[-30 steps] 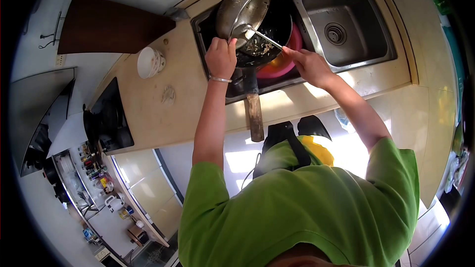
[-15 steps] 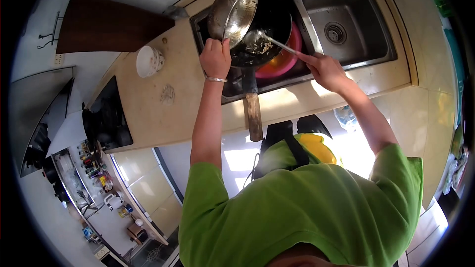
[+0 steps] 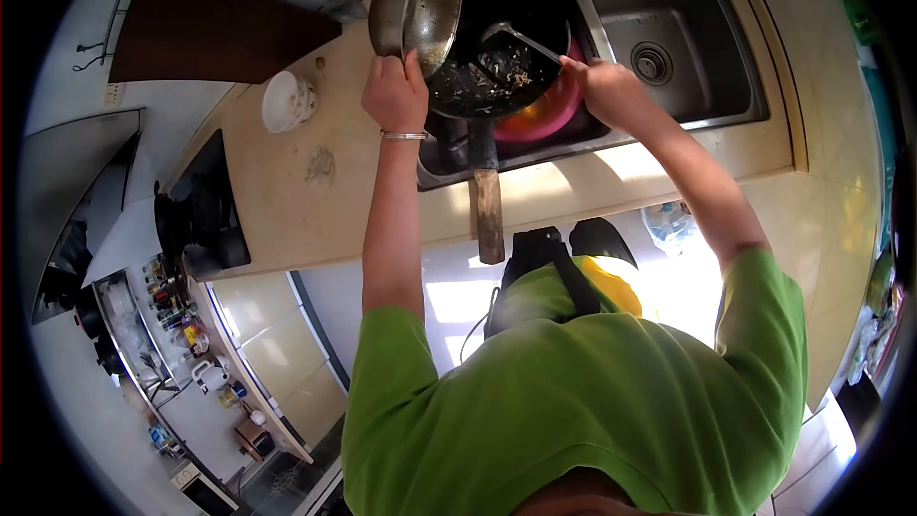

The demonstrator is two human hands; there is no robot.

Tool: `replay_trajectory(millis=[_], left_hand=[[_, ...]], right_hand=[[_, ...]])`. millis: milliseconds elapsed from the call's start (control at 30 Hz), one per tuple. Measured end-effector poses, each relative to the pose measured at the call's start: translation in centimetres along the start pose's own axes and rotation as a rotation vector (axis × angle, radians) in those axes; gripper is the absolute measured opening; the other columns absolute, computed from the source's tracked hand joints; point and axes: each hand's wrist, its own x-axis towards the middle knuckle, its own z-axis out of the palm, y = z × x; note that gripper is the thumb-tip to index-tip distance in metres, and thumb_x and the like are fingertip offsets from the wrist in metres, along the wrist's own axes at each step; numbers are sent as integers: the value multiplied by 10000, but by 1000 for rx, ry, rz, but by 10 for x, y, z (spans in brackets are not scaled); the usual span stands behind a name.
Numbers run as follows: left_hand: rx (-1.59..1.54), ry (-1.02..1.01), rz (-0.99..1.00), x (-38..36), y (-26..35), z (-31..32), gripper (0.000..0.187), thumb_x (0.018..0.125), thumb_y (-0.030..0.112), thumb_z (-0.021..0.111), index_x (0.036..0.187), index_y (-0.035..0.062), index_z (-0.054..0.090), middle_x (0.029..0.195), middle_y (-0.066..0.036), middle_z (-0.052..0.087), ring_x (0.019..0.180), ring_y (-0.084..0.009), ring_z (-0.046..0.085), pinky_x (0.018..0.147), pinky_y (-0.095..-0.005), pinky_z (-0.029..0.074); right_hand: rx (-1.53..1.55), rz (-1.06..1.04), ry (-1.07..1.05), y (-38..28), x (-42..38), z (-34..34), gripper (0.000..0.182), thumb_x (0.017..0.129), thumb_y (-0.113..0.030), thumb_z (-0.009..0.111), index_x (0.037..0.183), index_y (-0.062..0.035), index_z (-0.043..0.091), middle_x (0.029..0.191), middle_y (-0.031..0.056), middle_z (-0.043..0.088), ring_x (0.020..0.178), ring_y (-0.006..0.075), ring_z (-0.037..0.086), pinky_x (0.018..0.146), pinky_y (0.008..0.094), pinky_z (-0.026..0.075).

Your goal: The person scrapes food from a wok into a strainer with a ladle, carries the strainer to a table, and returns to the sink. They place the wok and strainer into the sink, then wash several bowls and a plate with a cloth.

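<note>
While the left grip [image 3: 394,94] was clenched on the near rim of a metal bowl [image 3: 430,19], the right grip [image 3: 616,96] was closed round the handle of a metal ladle [image 3: 527,39].

Metal bowl: tipped on its side at the far left edge of the wok, mouth facing right; contact with the wok could not be told.

Ladle: slanted from the right grip leftward and far, its head over the inside of the wok.

Wok [image 3: 521,5]: black, above the left sink basin [image 3: 439,161], with pale food scraps [image 3: 521,78] scattered inside. Its wooden handle [image 3: 488,215] pointed near, past the edge of the counter [image 3: 363,205].

Pink basin [image 3: 566,107]: partly hidden beneath the wok, showing at its near right side.

Right sink basin [image 3: 707,53]: steel, fitted with a round drain [image 3: 652,64].

White bowl [image 3: 288,102]: patterned outside, on the counter, left of the left grip.

Cooktop [image 3: 205,215]: black, at the counter's left end.

Bangle [image 3: 403,136]: silver-coloured, worn on the left wrist.

Shirt [image 3: 573,401]: green, short-sleeved, on the person.
</note>
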Motion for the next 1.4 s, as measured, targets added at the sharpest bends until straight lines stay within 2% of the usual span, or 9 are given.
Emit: replay_trajectory(millis=[200, 400, 600, 800, 933, 1033, 1100, 1233, 1400], left_hand=[[-17, 32, -252, -3, -16, -18, 279, 770, 228, 536, 572, 47, 455, 594, -85, 469, 510, -267, 492, 438, -353, 375], [-109, 123, -404, -14, -41, -25, 308, 785, 242, 526, 585, 11, 491, 528, -103, 473, 468, -237, 480, 441, -330, 363], [-321, 116, -707, -18, -51, -20, 358, 774, 237, 547, 532, 0, 429, 478, -100, 436, 430, -214, 415, 439, -339, 354], [-636, 100, -947, -10, -45, -32, 363, 799, 221, 529, 535, -13, 445, 496, -57, 471, 430, -100, 442, 400, -242, 412], [-824, 145, -1095, -5, -41, -33, 329, 801, 217, 529, 569, -10, 476, 545, -55, 498, 446, -94, 464, 392, -213, 419], [-864, 156, -1135, -5, -44, -30, 300, 798, 215, 533, 600, -7, 492, 570, -59, 511, 455, -96, 474, 392, -210, 421], [-858, 148, -1135, -5, -44, -31, 292, 797, 215, 534, 608, -4, 496, 571, -57, 513, 457, -94, 473, 392, -208, 417], [-899, 156, -1122, -5, -43, -29, 280, 797, 219, 534, 634, -6, 503, 570, -54, 513, 457, -91, 470, 391, -205, 405], [-841, 125, -1105, -3, -33, -24, 307, 799, 224, 531, 612, -18, 502, 564, -55, 509, 454, -90, 464, 393, -208, 404]], right_hand=[[-95, 114, -424, -15, 34, -1, 353, 784, -152, 462, 1135, -192, 477, 798, 136, 570, 769, 280, 564, 661, 368, 462], [-115, 28, -586, -10, 13, -51, 395, 768, -112, 434, 1142, -232, 475, 852, 132, 572, 851, 257, 554, 711, 364, 455], [220, -22, -496, 5, 56, 10, 358, 778, -101, 421, 1094, -235, 521, 963, 137, 559, 866, 276, 545, 758, 345, 438], [100, -119, -559, 25, 43, -50, 353, 742, -65, 479, 1073, -172, 537, 878, 130, 587, 810, 287, 554, 741, 353, 431], [165, -166, -529, 30, 69, 5, 341, 755, -98, 487, 1077, -201, 535, 982, 95, 568, 893, 275, 533, 782, 333, 427], [283, -204, -469, 35, 75, 21, 350, 741, -92, 504, 1073, -198, 537, 962, 98, 575, 889, 272, 534, 776, 333, 429], [170, -215, -625, 45, 69, -12, 354, 735, -88, 506, 1069, -200, 541, 966, 89, 576, 887, 265, 536, 773, 330, 431], [-38, -227, -560, 60, 60, -46, 361, 731, -80, 506, 1047, -246, 556, 925, 76, 589, 855, 248, 550, 746, 339, 444], [-35, -206, -507, 43, 69, -18, 328, 757, -137, 481, 1057, -248, 550, 900, 115, 577, 839, 283, 541, 742, 353, 440]])
